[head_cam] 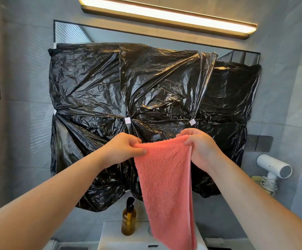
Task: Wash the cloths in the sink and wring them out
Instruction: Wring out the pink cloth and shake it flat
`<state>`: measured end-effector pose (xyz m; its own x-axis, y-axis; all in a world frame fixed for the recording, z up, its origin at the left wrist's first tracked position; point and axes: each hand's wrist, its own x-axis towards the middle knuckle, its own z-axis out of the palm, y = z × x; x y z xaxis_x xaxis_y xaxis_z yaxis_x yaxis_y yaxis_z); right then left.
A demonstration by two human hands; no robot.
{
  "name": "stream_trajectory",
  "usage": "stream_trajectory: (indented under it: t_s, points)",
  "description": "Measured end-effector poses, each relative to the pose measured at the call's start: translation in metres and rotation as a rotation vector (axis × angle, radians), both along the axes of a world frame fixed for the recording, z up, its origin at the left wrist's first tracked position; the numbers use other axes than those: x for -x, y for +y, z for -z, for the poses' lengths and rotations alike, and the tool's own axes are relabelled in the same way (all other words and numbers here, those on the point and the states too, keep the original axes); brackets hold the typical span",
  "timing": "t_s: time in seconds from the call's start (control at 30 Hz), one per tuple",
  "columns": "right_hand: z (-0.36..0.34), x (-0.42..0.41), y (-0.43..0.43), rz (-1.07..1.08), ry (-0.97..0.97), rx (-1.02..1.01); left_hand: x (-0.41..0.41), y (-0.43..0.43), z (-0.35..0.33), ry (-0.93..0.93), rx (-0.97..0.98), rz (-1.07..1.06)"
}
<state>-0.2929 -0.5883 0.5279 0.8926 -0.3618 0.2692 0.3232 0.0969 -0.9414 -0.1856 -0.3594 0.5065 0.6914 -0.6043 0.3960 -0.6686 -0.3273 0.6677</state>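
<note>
Pink cloth [164, 177] held up by its top edge, left hand [123, 148] pinching the left corner, right hand [200, 147] gripping the right, fingers of both curled on the fabric. Hanging free over the white sink [110, 239], with the lower edge out of view. Amber bottle [128, 219] just left, not touching. Black plastic [110, 87] far behind.

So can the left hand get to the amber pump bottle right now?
Probably not yet: the left hand pinches the pink cloth up high. The amber pump bottle stands unobstructed below, beside the cloth.
</note>
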Motion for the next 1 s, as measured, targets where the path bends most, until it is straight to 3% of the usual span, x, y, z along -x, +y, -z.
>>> stream_trajectory:
  t_s: [0.1,0.2,0.3,0.4,0.53,0.6,0.73,0.83,1.0]
  points:
    - [0.003,-0.006,-0.007,-0.088,-0.019,-0.059,0.004,-0.011,0.013,0.472,0.481,0.104]
    - [0.013,-0.010,-0.017,-0.137,0.009,-0.006,0.010,-0.028,0.012,0.598,0.744,0.054]
    - [0.025,-0.007,-0.020,-0.121,-0.059,-0.089,0.016,-0.040,0.000,0.603,0.828,0.042]
    - [0.064,-0.004,-0.016,-0.230,-0.079,-0.320,0.025,-0.054,-0.012,0.561,0.828,0.075]
    - [0.126,0.001,0.011,-0.422,0.235,-0.107,0.035,-0.067,-0.024,0.559,0.818,0.153]
    - [0.135,0.004,0.024,-0.510,0.218,-0.054,0.034,-0.068,-0.029,0.553,0.823,0.137]
    - [0.122,0.012,0.030,-0.479,0.118,-0.151,0.014,-0.062,-0.030,0.486,0.865,-0.030]
    - [0.102,0.012,0.032,-0.438,0.069,-0.223,-0.007,-0.056,-0.017,0.417,0.644,-0.114]
    - [0.068,0.010,0.034,-0.271,0.045,-0.206,-0.004,-0.047,0.036,0.708,0.196,-0.251]
